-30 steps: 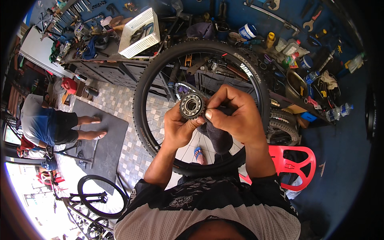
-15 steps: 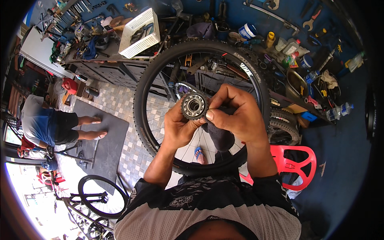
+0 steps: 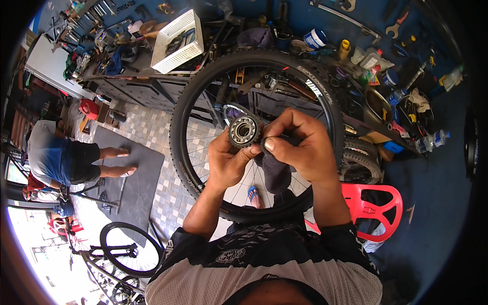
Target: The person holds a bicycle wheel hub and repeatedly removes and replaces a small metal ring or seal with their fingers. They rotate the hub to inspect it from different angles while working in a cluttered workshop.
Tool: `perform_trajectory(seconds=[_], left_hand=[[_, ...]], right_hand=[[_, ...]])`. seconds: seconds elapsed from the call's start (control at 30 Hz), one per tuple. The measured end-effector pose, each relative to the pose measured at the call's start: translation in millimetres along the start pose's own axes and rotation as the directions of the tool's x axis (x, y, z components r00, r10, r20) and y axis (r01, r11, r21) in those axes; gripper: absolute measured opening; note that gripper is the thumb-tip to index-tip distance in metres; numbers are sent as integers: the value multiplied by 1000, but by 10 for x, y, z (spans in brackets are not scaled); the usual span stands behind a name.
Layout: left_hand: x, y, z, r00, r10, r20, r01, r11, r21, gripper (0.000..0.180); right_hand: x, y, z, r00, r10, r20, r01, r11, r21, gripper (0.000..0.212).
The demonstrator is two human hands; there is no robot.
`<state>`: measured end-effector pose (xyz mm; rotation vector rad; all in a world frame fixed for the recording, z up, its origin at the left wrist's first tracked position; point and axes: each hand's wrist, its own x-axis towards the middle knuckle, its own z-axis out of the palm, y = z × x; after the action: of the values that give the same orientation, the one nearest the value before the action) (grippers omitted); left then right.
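Observation:
Pinched between the thumb and fingers of my left hand (image 3: 226,163) is a freehub body (image 3: 252,133), a dark toothed ring with a bare metal bearing and a round bore facing up. My right hand (image 3: 305,150) is closed on a dark grey rag (image 3: 277,177), its thumb and forefinger pressing the cloth at the right edge of the freehub body. The rest of the rag hangs below my fingers. Behind both hands stands a bicycle wheel (image 3: 181,122) with a knobby black tyre, its hub hidden by my hands.
Beyond the wheel runs a cluttered workbench (image 3: 147,79) with a white perforated basket (image 3: 175,63), tubs, bottles and tools. A red plastic chair (image 3: 394,208) stands to my right. At the left, a person (image 3: 56,152) bends over on a dark mat (image 3: 137,168), near a bicycle (image 3: 109,254).
The freehub body has tipped slightly and moved a little left and up in my left hand. The rag has shifted left under my right fingers, and its hanging end has changed shape.

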<state>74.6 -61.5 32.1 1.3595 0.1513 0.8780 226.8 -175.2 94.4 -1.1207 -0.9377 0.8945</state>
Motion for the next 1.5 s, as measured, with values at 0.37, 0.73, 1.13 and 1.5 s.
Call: perform_trajectory(seconds=[0.37,0.73,1.13,1.5], left_hand=[[14,45,21,999,32,-41,-24,982,188,35],[-4,111,16,999,35,-41,-17,931,365,35],[-24,90,1,1000,16,-26,-7,944,331,33],[-63,75,57,994,-92,-63,97,991,94,34]], right_hand=[[-21,-9,76,997,-69,-27,67,996,-55,15],[-37,-26,71,988,-153,-22,146,970,-194,17],[-46,3,70,971,-236,25,236,948,-213,21],[-59,68,111,965,-263,10,250,907,-339,23]])
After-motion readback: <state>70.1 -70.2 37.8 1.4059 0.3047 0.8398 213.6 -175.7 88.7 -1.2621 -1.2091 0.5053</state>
